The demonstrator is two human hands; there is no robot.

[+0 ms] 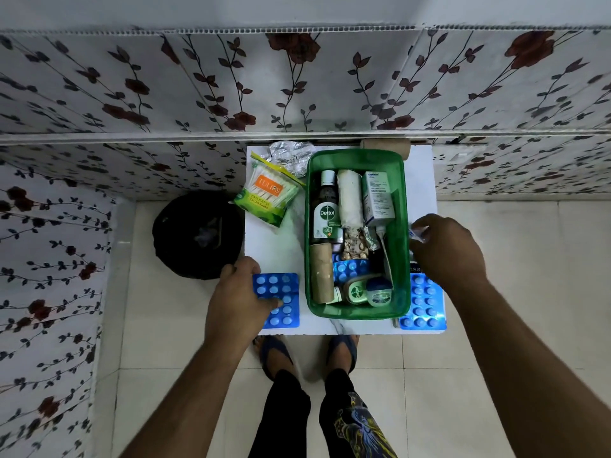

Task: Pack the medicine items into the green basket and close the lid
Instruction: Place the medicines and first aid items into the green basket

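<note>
White tabletop (281, 239) against floral wall panels; one lidless green basket (405, 193) at centre holding one Dettol bottle (327, 213), one gauze roll (349, 200), one white carton (378, 200). Blue blister strips: three, one inside, one left of basket (284, 294) under the left hand (241, 295), fingers spread flat on it, one right (425, 305). Right hand (446, 249), right of basket, pinches a small white item (417, 233). One cotton-swab pack (269, 193) left of basket

Black round bin (197, 233) on pale tiled floor (463, 292), beside white table (281, 246); rose-patterned wall panels (297, 81) behind.
</note>
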